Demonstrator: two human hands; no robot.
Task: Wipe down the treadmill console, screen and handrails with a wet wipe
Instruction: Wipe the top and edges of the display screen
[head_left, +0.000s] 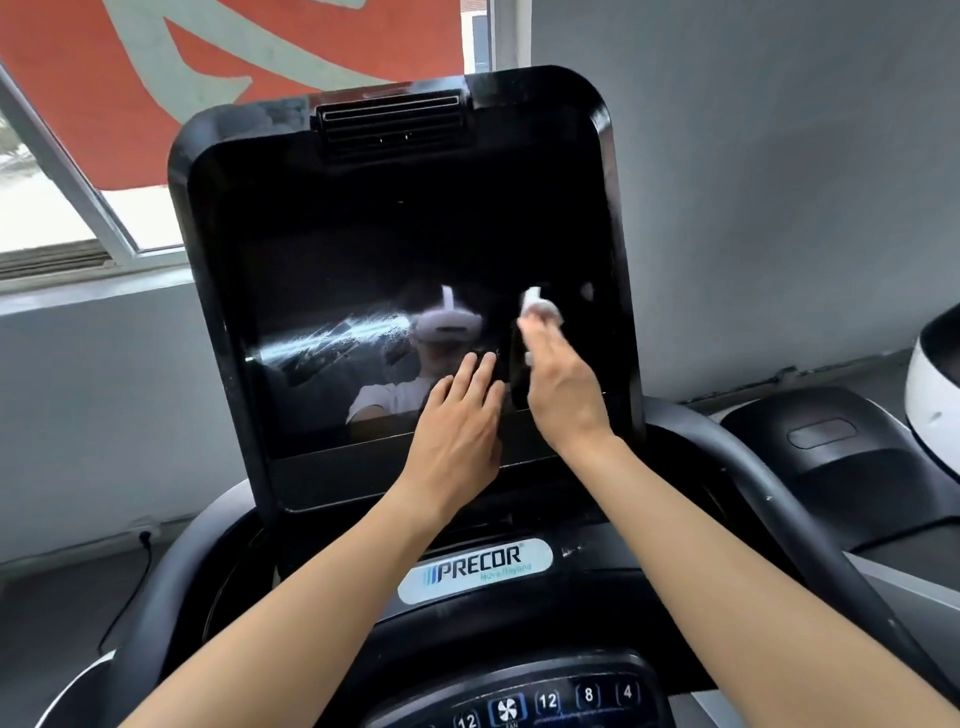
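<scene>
Wet streaks (332, 332) are seen on the left of the screen (395, 234). The left hand (457, 410) is laid flat on the glass, fingers straight and close together, nothing held. The wet wipe (540, 306) is bunched and pinched at the right hand (561, 384) fingertips, against the lower-right screen. Overlapping passes with light pressure and an opened-out wipe are advised. The handrail (753, 493) is judged not yet done.
</scene>
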